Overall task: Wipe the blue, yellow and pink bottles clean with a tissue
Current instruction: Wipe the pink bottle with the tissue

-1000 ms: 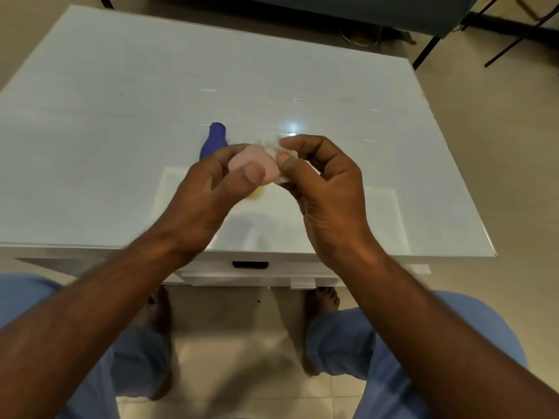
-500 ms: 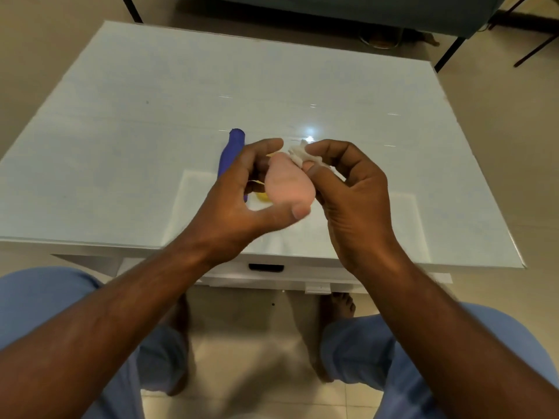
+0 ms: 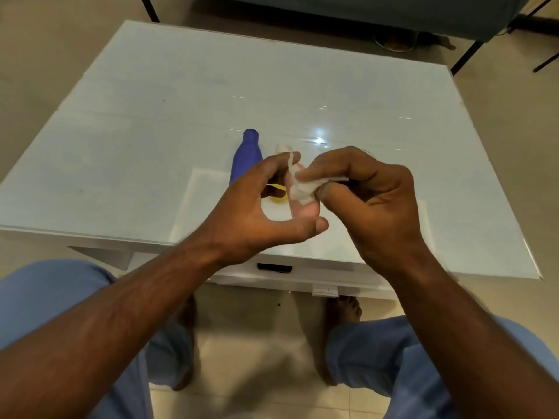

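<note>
A white glossy table (image 3: 151, 122) with a dark drawer handle (image 3: 274, 267) at its near edge stands on a beige tiled floor (image 3: 260, 352), with a dark sofa (image 3: 363, 10) on black legs beyond it and blue trousers (image 3: 45, 297) below.

No readable text, label, brand, number or sign anywhere, neither on the bottles nor on the desk.

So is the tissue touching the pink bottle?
Touching. The head view shows the tissue, pinched by the right hand, pressed flat against the pink bottle.
</note>
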Motion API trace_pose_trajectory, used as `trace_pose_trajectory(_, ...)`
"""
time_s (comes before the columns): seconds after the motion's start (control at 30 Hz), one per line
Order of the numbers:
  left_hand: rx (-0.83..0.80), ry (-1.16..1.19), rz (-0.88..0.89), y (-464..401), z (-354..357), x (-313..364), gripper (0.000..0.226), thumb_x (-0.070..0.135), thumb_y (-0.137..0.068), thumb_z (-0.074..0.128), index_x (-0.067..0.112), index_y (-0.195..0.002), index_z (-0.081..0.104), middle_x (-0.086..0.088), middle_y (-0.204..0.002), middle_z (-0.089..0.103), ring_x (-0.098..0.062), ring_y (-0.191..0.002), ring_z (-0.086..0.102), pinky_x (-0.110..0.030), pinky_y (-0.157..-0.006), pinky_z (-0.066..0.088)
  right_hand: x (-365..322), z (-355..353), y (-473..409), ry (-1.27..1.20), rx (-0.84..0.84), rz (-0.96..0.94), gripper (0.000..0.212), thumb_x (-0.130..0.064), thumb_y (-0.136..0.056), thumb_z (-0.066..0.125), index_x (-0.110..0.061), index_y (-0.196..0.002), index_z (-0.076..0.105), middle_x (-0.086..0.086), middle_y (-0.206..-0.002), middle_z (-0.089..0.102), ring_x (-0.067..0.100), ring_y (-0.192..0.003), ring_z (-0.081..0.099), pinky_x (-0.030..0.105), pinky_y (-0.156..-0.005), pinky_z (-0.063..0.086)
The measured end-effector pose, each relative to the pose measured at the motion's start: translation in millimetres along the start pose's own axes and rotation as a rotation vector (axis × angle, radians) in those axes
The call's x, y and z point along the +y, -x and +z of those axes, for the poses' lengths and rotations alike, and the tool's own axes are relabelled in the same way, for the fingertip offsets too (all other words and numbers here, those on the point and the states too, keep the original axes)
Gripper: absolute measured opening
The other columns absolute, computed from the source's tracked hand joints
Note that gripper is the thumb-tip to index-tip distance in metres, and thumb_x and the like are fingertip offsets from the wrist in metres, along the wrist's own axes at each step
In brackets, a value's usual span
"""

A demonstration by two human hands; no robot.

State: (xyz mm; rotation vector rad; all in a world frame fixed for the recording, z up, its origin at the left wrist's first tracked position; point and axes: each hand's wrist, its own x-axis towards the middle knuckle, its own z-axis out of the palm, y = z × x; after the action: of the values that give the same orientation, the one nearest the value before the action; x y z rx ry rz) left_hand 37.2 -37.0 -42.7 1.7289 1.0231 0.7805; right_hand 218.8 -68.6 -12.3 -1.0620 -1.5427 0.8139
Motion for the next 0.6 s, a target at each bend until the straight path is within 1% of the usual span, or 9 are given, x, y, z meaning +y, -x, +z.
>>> trace_pose_trajectory(0.07, -0.048, 0.048, 0.027, 1.2, 2.2, 4.4, 0.091, 0.054, -0.065, 0.082, 0.031, -0.145, 0.044, 0.016, -0.131, 0.058, -0.007, -0.123, 0.057, -0.022, -0.099, 0.052, 7.6, -1.9, -2.2, 0.037, 0.074, 0.089, 0.026, 0.007, -0.097, 0.061, -0.009, -0.110, 0.077, 0.001, -0.105, 0.078, 0.016, -0.105, 0.074, 0.036, -0.090, 0.063)
trace_pose_trajectory(0.13, -0.066, 0.122, 0.030, 2.1, 3.7, 6.4, 0.091, 0.044, -0.065, 0.085, 0.027, -0.145, 0.044, 0.012, -0.134, 0.058, -0.010, -0.125, 0.058, -0.027, -0.101, 0.052, 13.2, -2.6, -3.2, 0.037, 0.116, 0.171, 0.020, -0.001, -0.100, 0.064, -0.008, -0.111, 0.078, 0.004, -0.109, 0.078, 0.021, -0.107, 0.074, 0.045, -0.095, 0.062)
trace_pose_trajectory(0.2, -0.057, 0.206, 0.015, 1.6, 3.9, 7.0, 0.093, 0.037, -0.064, 0.087, 0.023, -0.145, 0.044, 0.008, -0.137, 0.058, -0.013, -0.127, 0.058, -0.032, -0.102, 0.053, 10.6, -4.3, -2.3, 0.023, 0.120, 0.150, 0.018, 0.001, -0.098, 0.064, -0.010, -0.102, 0.077, 0.008, -0.105, 0.076, 0.022, -0.104, 0.073, 0.042, -0.093, 0.062)
trace_pose_trajectory(0.3, -0.024, 0.325, -0.006, 0.4, -0.4, 8.5, 0.095, 0.022, -0.065, 0.089, 0.017, -0.147, 0.041, 0.003, -0.140, 0.057, -0.015, -0.127, 0.060, -0.031, -0.100, 0.053, -0.6, -5.0, 2.5, -0.027, 0.042, -0.021, 0.023, 0.005, -0.091, 0.064, -0.016, -0.092, 0.074, 0.008, -0.093, 0.071, 0.021, -0.093, 0.070, 0.033, -0.084, 0.058)
trace_pose_trajectory(0.37, -0.027, 0.347, 0.003, -0.3, -3.3, 9.8, 0.096, 0.014, -0.066, 0.088, 0.014, -0.148, 0.039, 0.000, -0.142, 0.056, -0.016, -0.128, 0.059, -0.031, -0.099, 0.054, -2.2, -4.4, 4.2, -0.011, 0.022, -0.069, 0.021, 0.003, -0.089, 0.064, -0.015, -0.093, 0.074, 0.006, -0.091, 0.072, 0.020, -0.091, 0.070, 0.035, -0.083, 0.058)
trace_pose_trajectory(0.43, -0.049, 0.343, 0.013, 1.3, -3.7, 11.4, 0.098, 0.009, -0.065, 0.089, 0.015, -0.149, 0.038, 0.002, -0.142, 0.054, -0.014, -0.128, 0.059, -0.029, -0.096, 0.054, 2.7, -6.2, 2.5, 0.016, 0.083, 0.008, 0.018, 0.002, -0.092, 0.067, -0.013, -0.098, 0.076, 0.004, -0.097, 0.075, 0.021, -0.097, 0.072, 0.043, -0.086, 0.062)
trace_pose_trajectory(0.47, -0.058, 0.339, 0.023, 2.5, -3.3, 12.2, 0.099, 0.008, -0.064, 0.089, 0.015, -0.148, 0.038, 0.004, -0.142, 0.054, -0.013, -0.128, 0.058, -0.027, -0.095, 0.054, 4.9, -7.7, 0.8, 0.040, 0.130, 0.067, 0.017, -0.002, -0.094, 0.069, -0.013, -0.104, 0.077, 0.003, -0.102, 0.076, 0.020, -0.100, 0.072, 0.046, -0.089, 0.063)
trace_pose_trajectory(0.53, -0.065, 0.354, 0.041, 4.0, -2.5, 13.6, 0.101, 0.008, -0.061, 0.091, 0.015, -0.147, 0.038, 0.006, -0.141, 0.054, -0.014, -0.128, 0.058, -0.026, -0.092, 0.055, 7.3, -11.7, -0.4, 0.081, 0.181, 0.141, 0.021, -0.011, -0.096, 0.073, -0.014, -0.116, 0.076, -0.001, -0.106, 0.076, 0.018, -0.100, 0.071, 0.045, -0.089, 0.063)
trace_pose_trajectory(0.6, -0.046, 0.416, 0.043, 2.3, -3.6, 12.8, 0.099, 0.011, -0.061, 0.088, 0.011, -0.146, 0.038, 0.001, -0.142, 0.053, -0.018, -0.127, 0.060, -0.027, -0.090, 0.055, 3.5, -10.9, 3.5, 0.043, 0.128, 0.098, 0.017, -0.013, -0.094, 0.075, -0.012, -0.111, 0.077, 0.001, -0.100, 0.076, 0.021, -0.097, 0.072, 0.047, -0.086, 0.063)
